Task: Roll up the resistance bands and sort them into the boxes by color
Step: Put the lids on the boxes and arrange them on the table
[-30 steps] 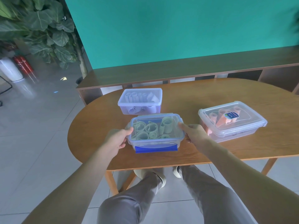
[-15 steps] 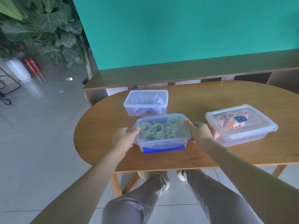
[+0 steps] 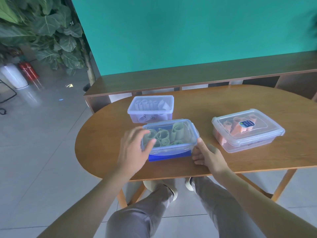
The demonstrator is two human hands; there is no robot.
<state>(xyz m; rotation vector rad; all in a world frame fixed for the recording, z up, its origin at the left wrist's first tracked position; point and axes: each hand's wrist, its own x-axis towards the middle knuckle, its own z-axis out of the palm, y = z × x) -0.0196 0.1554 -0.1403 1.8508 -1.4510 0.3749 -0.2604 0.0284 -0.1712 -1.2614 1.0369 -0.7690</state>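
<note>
The box of green bands [image 3: 169, 136] is sitting lidded near the front edge of the bench [image 3: 214, 103]. The left hand [image 3: 135, 148] is resting spread over its left lid corner. The right hand [image 3: 206, 154], fingers curled, is touching its right front corner. The white-band box [image 3: 151, 109] is sitting behind, and the orange-band box [image 3: 247, 129] to the right.

We see the left hand [image 3: 135, 148] motion-blurred, covering the near-left corner of the green-band box [image 3: 169, 136]. The right hand's [image 3: 206, 154] fingertips are tucked out of sight at that box's corner. The label print on the orange-band box [image 3: 247, 129] is too small to read, and the surface [image 3: 223, 103] runs off the right edge
</note>
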